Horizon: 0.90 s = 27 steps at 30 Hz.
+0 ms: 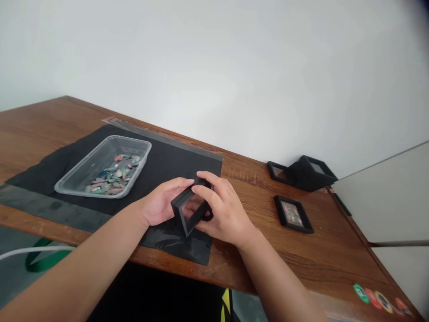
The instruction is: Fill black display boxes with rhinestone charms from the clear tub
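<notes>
A small black frame with a clear window (183, 209) is held tilted above the front part of a black mat (174, 163). My left hand (163, 201) grips its left side, thumb along the top edge. Around its right side and top edge are the fingers of my right hand (223, 208); some fingers show through the window. A dark rounded piece sits by my right hand's fingers, too hidden to identify. To the left on the mat, a clear plastic tub (78, 179) holds several flat green, pink and white pieces (115, 176).
Right of my hands, a black frame with small pieces inside (293, 214) lies on the wooden table (254, 192). Stacked black frames (310, 172) stand near the wall. Round stickers (372, 297) are at the front right; a white cable (36, 249) hangs at the left.
</notes>
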### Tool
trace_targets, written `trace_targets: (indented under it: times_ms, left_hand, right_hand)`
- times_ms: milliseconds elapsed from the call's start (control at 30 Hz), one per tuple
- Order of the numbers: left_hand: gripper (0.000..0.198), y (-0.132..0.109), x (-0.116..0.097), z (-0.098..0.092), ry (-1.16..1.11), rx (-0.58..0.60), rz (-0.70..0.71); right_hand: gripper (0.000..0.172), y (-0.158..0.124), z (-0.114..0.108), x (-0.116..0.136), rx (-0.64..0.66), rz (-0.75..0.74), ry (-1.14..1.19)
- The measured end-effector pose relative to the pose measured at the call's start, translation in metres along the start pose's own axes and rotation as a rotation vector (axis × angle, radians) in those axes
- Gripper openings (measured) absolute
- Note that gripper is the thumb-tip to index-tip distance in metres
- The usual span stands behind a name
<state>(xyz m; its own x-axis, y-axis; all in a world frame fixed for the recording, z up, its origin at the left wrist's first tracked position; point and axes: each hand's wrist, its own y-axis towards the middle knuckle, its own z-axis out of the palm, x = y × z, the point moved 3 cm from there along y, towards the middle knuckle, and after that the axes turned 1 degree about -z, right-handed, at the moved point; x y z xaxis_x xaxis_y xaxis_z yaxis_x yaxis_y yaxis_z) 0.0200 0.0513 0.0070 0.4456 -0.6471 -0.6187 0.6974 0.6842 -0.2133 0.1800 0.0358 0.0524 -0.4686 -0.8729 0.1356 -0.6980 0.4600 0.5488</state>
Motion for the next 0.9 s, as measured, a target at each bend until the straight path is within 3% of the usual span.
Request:
trace_targets:
  times_ms: [267, 500, 667, 900]
  left_hand:
    - [0.026, -0.0015, -0.0012, 0.0021, 0.014, -0.040, 0.056]
    - [0.036, -0.0005, -0.0029, 0.0017, 0.080, -0.034, 0.062]
    - [0.027, 0.0033, -0.0023, 0.0007, 0.162, -0.127, 0.107]
    - [0.044, -0.0003, -0.0031, -0.0001, 0.133, -0.023, 0.070]
  right_hand:
    - [0.056, -0.0024, 0.0027, 0.0036, -0.001, -0.035, -0.005]
    - [0.060, -0.0031, 0.0046, 0.0094, 0.027, -0.055, 0.029]
    - [0.062, -0.0019, 0.0006, 0.0099, -0.021, -0.028, 0.100]
    - [0.065, -0.0017, -0.0026, 0.0031, 0.070, 0.015, -0.002]
